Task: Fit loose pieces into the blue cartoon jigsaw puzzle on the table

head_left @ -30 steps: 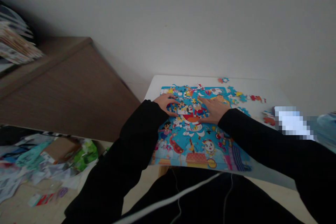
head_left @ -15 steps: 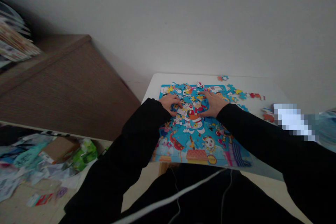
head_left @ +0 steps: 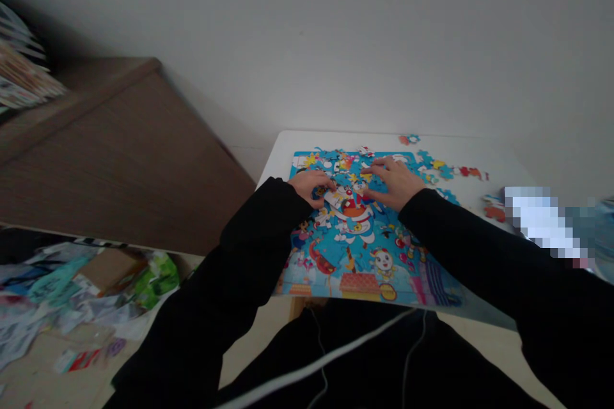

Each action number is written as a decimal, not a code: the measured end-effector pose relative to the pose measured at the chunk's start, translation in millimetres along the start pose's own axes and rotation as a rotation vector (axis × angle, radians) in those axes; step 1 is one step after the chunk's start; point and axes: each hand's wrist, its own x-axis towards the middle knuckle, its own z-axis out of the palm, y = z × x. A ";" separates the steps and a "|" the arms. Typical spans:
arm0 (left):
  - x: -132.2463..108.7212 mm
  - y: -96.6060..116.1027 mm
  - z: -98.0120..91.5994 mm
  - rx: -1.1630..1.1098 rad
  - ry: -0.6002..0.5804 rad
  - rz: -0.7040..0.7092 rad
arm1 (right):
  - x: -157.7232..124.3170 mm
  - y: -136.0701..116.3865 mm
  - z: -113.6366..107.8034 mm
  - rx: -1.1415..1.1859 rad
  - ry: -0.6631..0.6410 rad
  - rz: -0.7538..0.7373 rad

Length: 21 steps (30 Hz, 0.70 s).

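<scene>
Jigsaw puzzle (head_left: 355, 255) — a blue cartoon scene lying flat on the white table (head_left: 463, 152) — sits just right of centre in my remote feed. Largest in that feed is the grey wall (head_left: 336, 45) behind it, then the brown cabinet (head_left: 119, 160) on the left, with a stack of printed matter (head_left: 26, 80) on top. Next I have the table, its far edge near the wall and its left portion largely covered by the puzzle. Two black sleeves (head_left: 259, 239) reach in from below, one on each side. On the floor at left, among the clutter, I see a brown box (head_left: 112, 270) beside a green bag (head_left: 156, 281). A white cable (head_left: 321, 364) runs in front of the table. My left hand (head_left: 313, 187) is on the puzzle's left side, fingers and thumb curled around a dark, patterned spot; I cannot tell whether they grip a piece. My right hand (head_left: 396, 183) is over the upper right part, released, thumb parted from the fingers, with fingertips at a yellow patch — touching or just above, I cannot tell. Smallest are the loose pieces: a blue and yellow group (head_left: 436, 165) beside the puzzle's upper right, a red cluster (head_left: 472, 172) farther right, and an orange and blue pair (head_left: 409, 139) near the table's far edge.
</scene>
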 end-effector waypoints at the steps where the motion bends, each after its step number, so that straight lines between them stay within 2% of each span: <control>1: -0.2 -0.2 0.2 -0.001 0.000 -0.003 | 4.9 0.1 -0.9 0.002 -0.019 -0.019; 7: -1.0 -4.9 4.0 -0.041 0.048 0.002 | 26.7 -15.3 -11.4 -0.097 -0.202 -0.052; 13: 1.9 -2.7 9.1 -0.150 0.170 -0.122 | 15.7 -13.0 -17.6 -0.155 -0.205 -0.146; 17: 0.5 0.5 8.9 -0.233 0.202 -0.177 | 20.6 -6.0 -8.1 -0.091 -0.208 -0.090; 21: -1.5 -3.5 9.1 -0.326 0.250 -0.213 | 34.0 -13.7 2.3 -0.016 -0.203 -0.059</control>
